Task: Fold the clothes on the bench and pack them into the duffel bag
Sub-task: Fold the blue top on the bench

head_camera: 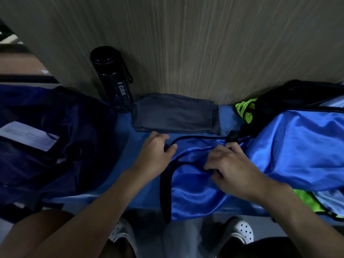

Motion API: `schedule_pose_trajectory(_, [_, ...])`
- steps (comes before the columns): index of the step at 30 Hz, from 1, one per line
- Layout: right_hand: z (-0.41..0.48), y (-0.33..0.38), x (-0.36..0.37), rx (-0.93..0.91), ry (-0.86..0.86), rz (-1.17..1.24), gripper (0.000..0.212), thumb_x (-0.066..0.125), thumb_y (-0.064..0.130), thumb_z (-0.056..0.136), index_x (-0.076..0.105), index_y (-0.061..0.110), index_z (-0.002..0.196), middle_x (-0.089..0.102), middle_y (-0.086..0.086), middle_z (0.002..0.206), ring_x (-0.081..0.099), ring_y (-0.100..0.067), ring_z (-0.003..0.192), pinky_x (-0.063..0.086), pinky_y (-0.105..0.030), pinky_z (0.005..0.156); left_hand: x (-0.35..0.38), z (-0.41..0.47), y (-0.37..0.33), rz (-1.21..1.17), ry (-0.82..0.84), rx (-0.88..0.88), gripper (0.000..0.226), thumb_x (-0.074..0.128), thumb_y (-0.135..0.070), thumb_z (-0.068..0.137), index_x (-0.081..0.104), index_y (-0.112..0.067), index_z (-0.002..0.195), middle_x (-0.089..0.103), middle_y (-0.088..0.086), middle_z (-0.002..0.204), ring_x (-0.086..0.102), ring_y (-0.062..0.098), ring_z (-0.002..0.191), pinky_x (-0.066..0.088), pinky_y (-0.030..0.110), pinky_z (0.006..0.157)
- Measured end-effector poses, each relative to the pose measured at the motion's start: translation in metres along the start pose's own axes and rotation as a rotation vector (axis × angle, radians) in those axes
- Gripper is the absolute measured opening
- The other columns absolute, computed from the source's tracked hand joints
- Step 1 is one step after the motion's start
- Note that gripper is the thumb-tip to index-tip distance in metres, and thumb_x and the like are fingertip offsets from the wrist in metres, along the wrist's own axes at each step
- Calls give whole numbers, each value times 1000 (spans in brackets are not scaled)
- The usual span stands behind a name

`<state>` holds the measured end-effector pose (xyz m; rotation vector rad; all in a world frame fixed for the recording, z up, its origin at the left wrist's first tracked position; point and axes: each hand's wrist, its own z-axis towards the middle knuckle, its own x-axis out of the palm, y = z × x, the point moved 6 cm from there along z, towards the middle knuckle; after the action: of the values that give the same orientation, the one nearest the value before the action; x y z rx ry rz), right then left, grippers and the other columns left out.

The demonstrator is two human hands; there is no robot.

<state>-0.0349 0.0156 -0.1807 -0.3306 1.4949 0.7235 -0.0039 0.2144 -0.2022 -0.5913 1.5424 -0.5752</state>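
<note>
Head view: blue jersey (195, 185) lies across the worktop (128, 157), one end hanging over the front. Left hand (154, 151) pinches its black-trimmed edge. Right hand (234, 170) has its fingers (211, 167) clamped on bunched cloth, likely flattening it for a fold. Grey folded garment (175, 114) sits behind (apparently done). Duffel bag (55, 127) is at left.

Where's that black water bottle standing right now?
In the head view the black bottle stands upper left of centre, against the wood-grain wall, between the dark navy bag and the folded grey garment.
</note>
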Motion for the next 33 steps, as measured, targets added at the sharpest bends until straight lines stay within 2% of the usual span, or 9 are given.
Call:
schedule_pose_trajectory(2, [-7,0,1,6,53,30,43,31,26,70,72,31,82,57,19,81,49,-5,91,20,-24,91,7,5,0,118,37,3,42,66,-37,93,64,-8,124,55,7,120,55,23,112,45,36,100])
schedule_pose_trajectory(6, [-8,-6,-1,38,37,71,36,31,26,77,67,29,76,60,19,83,52,-3,89,27,-22,93,11,8,-9,174,19,43,16,71,-31,90,71,-17,98,55,0,102,58,23,99,47,42,92])
schedule_pose_trajectory(11, [7,-12,0,126,-41,161,17,60,21,93,69,22,107,67,11,104,62,-13,93,47,-29,85,4,7,-11,-82,6,17,14,71,-18,89,62,-22,78,69,-1,76,67,17,73,55,42,72])
schedule_pose_trajectory(14, [19,-7,4,129,36,149,21,60,30,94,66,27,114,64,12,112,62,-15,101,51,-36,82,-3,7,-9,-215,2,-5,19,73,-14,87,60,-24,78,69,0,76,64,12,70,52,29,64])
schedule_pose_trajectory(17, [27,-5,8,152,107,104,40,59,36,94,54,30,134,56,13,132,56,-14,117,47,-33,93,-8,9,-11,-394,-31,-18,18,75,-7,85,66,-22,81,72,-1,81,67,6,77,50,16,74])
schedule_pose_trajectory(20, [31,-1,11,146,130,63,52,60,36,94,44,30,143,53,10,134,52,-16,121,40,-28,98,-13,11,-12,-476,-59,-21,21,73,-1,86,71,-21,84,73,-4,85,67,-2,80,51,12,77])
schedule_pose_trajectory(23, [30,0,14,106,87,29,40,62,30,93,57,25,133,62,4,119,54,-20,112,37,-31,97,-11,13,-11,-472,-30,-30,23,72,-2,86,69,-24,87,72,-6,89,68,0,86,51,13,81])
schedule_pose_trajectory(27, [30,3,15,71,68,35,9,67,25,87,68,23,95,60,5,94,52,-21,92,40,-34,82,-2,11,-9,-476,62,-98,21,76,-12,87,67,-23,102,72,-2,97,69,7,93,53,14,81])
schedule_pose_trajectory(33, [28,2,7,150,11,238,24,68,18,82,51,34,89,52,10,88,36,-5,83,31,-25,85,-2,8,-14,-425,89,-2,21,72,-6,88,69,-25,98,68,-3,89,69,11,90,53,20,85])
